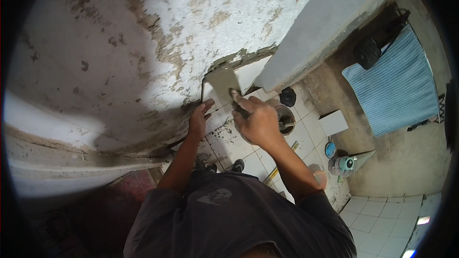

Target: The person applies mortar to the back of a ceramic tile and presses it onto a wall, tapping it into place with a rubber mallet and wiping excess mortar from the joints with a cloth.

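A white tile [213,97] stands at the foot of the peeling wall, in front of me. My left hand [199,118] is at its lower left corner, fingers stretched out and fingertips against it. A smooth grey patch [224,80] covers the upper part between this tile and a second white tile [252,72]; whether it is wet mortar or a trowel blade I cannot tell. My right hand [260,120] is closed just right of the patch, its index finger pointing at the patch. Something dark shows between thumb and finger, mostly hidden by the hand.
A bucket [288,120] stands partly behind my right hand, beside a black bag-like thing [288,97]. On the tiled floor lie a yellow stick-like tool [271,176], a white box-like block [333,123] and a clear jug with a teal lid [345,163]. A blue striped cloth [394,83] hangs at right.
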A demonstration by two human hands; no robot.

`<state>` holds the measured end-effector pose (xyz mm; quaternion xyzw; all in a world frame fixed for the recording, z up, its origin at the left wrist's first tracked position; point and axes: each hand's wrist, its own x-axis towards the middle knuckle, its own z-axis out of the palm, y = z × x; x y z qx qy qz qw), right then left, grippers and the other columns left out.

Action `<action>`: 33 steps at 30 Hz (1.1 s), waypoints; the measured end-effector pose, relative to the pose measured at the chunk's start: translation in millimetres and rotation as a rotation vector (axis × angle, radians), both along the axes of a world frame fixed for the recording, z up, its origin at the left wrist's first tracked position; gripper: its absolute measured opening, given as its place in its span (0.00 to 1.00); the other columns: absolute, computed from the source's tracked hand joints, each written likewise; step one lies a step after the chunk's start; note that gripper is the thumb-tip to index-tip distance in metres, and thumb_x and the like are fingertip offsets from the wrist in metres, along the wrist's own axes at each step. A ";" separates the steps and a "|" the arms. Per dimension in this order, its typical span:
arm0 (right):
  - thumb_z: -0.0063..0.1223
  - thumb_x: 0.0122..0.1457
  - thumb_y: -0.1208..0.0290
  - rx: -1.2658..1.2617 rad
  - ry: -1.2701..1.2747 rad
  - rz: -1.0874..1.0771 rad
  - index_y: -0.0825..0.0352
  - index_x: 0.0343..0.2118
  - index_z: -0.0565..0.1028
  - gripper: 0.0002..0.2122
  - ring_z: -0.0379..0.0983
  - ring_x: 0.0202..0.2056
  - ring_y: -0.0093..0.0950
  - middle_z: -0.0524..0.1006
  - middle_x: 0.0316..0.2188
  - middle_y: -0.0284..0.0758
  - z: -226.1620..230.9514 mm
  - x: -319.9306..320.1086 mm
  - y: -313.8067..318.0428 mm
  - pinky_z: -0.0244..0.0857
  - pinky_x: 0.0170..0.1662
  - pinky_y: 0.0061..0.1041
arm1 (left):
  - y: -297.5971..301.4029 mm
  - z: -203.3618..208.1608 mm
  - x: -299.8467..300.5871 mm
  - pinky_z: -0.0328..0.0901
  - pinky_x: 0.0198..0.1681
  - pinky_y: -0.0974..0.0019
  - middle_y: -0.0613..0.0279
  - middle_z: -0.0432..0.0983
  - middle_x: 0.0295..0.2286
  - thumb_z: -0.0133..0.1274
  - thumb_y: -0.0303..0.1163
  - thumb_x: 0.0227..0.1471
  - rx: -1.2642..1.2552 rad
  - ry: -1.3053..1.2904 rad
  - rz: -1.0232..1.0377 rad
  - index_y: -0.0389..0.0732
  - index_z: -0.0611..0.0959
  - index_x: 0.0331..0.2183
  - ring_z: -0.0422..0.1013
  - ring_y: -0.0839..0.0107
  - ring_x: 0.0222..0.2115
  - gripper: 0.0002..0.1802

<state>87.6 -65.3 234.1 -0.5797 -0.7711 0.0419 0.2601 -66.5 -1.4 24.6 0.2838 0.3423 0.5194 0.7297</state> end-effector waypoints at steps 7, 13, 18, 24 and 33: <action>0.56 0.44 0.69 0.021 -0.025 -0.050 0.59 0.41 0.74 0.17 0.71 0.22 0.38 0.72 0.23 0.37 -13.4 9.6 11.1 0.66 0.27 0.33 | -1.8 9.0 2.0 0.46 0.49 0.64 0.60 0.66 0.47 0.40 0.44 0.48 -0.046 0.021 0.037 0.38 0.71 0.46 0.56 0.69 0.50 0.27; 0.57 0.43 0.69 -0.003 -0.077 -0.115 0.58 0.42 0.74 0.19 0.71 0.24 0.37 0.72 0.23 0.37 -5.2 32.7 21.9 0.66 0.29 0.32 | -0.3 5.5 0.7 0.46 0.49 0.64 0.59 0.66 0.48 0.40 0.44 0.48 -0.038 0.020 0.034 0.38 0.71 0.46 0.56 0.69 0.50 0.27; 0.57 0.45 0.71 0.039 -0.129 -0.204 0.60 0.44 0.73 0.19 0.72 0.26 0.35 0.74 0.26 0.38 -8.5 42.9 24.9 0.66 0.31 0.29 | -1.4 8.4 0.6 0.45 0.50 0.64 0.58 0.66 0.48 0.39 0.45 0.48 -0.038 0.024 0.037 0.38 0.71 0.47 0.56 0.69 0.51 0.27; 0.54 0.50 0.73 -0.053 0.400 -0.124 0.66 0.49 0.68 0.21 0.72 0.39 0.24 0.75 0.38 0.44 -32.0 69.2 30.9 0.63 0.43 0.23 | -1.2 7.2 3.3 0.46 0.49 0.63 0.61 0.67 0.47 0.38 0.43 0.50 -0.045 0.013 0.036 0.40 0.72 0.46 0.56 0.71 0.51 0.24; 0.53 0.51 0.71 0.333 0.552 -0.128 0.69 0.48 0.67 0.20 0.71 0.37 0.37 0.73 0.36 0.45 -123.2 17.8 73.4 0.63 0.42 0.28 | -1.5 7.0 0.6 0.47 0.47 0.65 0.61 0.66 0.47 0.40 0.46 0.48 -0.038 0.033 0.048 0.38 0.71 0.46 0.57 0.69 0.48 0.28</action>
